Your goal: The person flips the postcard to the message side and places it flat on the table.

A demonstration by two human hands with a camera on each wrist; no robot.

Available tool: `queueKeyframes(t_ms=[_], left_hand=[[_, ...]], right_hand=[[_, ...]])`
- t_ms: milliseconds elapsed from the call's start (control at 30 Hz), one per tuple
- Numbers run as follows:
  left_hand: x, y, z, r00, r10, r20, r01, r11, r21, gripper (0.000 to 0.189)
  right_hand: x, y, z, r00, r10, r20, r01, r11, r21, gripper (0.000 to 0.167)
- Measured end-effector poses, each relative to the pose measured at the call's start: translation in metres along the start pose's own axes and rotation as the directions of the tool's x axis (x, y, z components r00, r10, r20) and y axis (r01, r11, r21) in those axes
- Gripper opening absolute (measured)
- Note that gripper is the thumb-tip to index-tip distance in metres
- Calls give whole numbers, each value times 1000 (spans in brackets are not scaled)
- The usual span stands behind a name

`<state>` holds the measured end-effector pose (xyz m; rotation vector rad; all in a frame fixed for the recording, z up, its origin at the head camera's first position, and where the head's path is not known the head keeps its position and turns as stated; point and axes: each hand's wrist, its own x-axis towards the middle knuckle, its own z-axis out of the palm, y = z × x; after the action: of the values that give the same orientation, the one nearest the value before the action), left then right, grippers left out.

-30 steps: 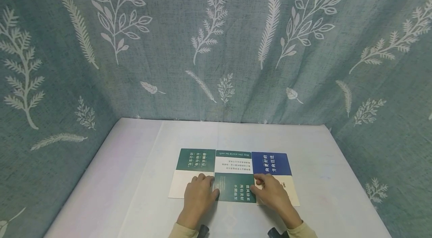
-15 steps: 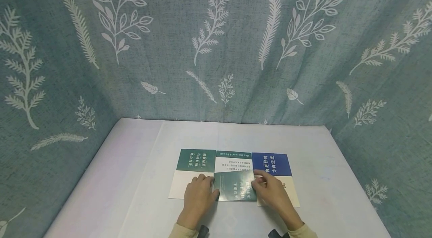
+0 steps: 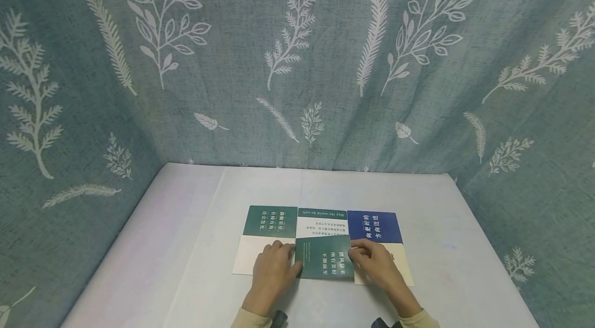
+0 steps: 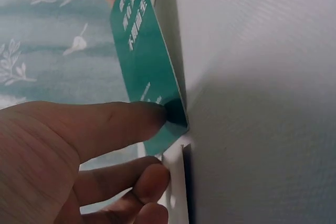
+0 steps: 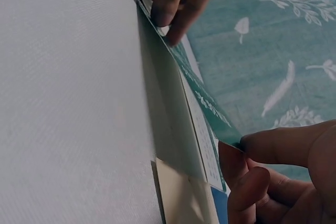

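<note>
My right hand (image 3: 377, 265) pinches the right edge of a green card (image 3: 321, 258) with white writing between thumb and index finger. That edge is raised, as the right wrist view shows, where the card slants up over a white printed card (image 5: 193, 121). At the card's other end is my left hand (image 3: 273, 272), its thumb (image 4: 123, 121) on the green face and its fingers curled by the edge. A green-and-white card (image 3: 269, 222) lies partly under the left hand, and a blue-and-cream card (image 3: 386, 227) partly under the right.
All the cards sit close together on a white table (image 3: 195, 245). A blue-green curtain (image 3: 325, 121) with pale leaf patterns surrounds the table at the back and both sides.
The green card's right end has come up off the card beneath, tilting and catching light, then lowering slightly. My right hand now pinches it; my left hand has stayed put.
</note>
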<state>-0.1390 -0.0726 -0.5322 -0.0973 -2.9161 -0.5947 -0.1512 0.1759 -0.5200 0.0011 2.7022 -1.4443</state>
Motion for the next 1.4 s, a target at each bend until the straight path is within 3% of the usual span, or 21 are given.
queueKeyframes(t_ms=[200, 433, 767, 1000, 1233, 1400], left_hand=[[1, -5, -3, 999, -3, 43, 5, 999, -54, 37], [3, -8, -7, 997, -37, 65, 45, 991, -129, 29], [9, -21, -19, 997, -73, -6, 69, 960, -270, 20], [14, -19, -24, 999, -18, -34, 4, 928, -373, 22], [16, -10, -27, 998, 39, -45, -55, 889, -454, 31], [18, -6, -28, 997, 51, -55, -71, 882, -466, 35]], right_hand=[[2, 4, -8, 999, 36, 14, -37, 995, 93, 26], [1, 13, -22, 998, 61, -3, -60, 994, 96, 33], [-2, 16, -46, 998, 61, -3, -60, 987, 146, 38], [-1, 8, -50, 1000, 25, -18, -22, 986, 165, 49], [0, -1, -44, 1000, -4, -16, 7, 978, 209, 46], [3, -1, -39, 1000, -28, -7, 28, 967, 251, 40]])
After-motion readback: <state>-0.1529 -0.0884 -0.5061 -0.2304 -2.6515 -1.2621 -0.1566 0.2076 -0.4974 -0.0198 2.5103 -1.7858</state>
